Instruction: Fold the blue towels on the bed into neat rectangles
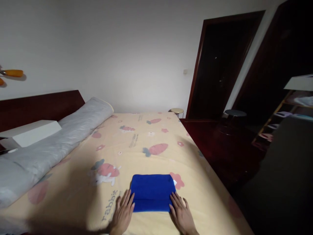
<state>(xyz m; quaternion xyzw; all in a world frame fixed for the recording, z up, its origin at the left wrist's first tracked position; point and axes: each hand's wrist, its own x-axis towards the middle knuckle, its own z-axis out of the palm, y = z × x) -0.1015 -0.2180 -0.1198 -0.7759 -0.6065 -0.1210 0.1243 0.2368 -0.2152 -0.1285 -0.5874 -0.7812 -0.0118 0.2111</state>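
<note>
A folded blue cloth [152,192] lies flat on the bed's yellow sheet [137,147], near its front edge. My left hand [123,213] rests on the sheet with its fingers stretched out, touching the cloth's left front corner. My right hand [181,213] lies the same way at the cloth's right front corner, fingers flat and apart. Neither hand holds anything.
A long grey rolled quilt [56,140] lies along the bed's left side by a dark wooden headboard [36,106], with a white box [29,132] on it. Right of the bed are dark floor, two round stools [234,113] [177,111], a doorway [220,65] and shelves [288,111].
</note>
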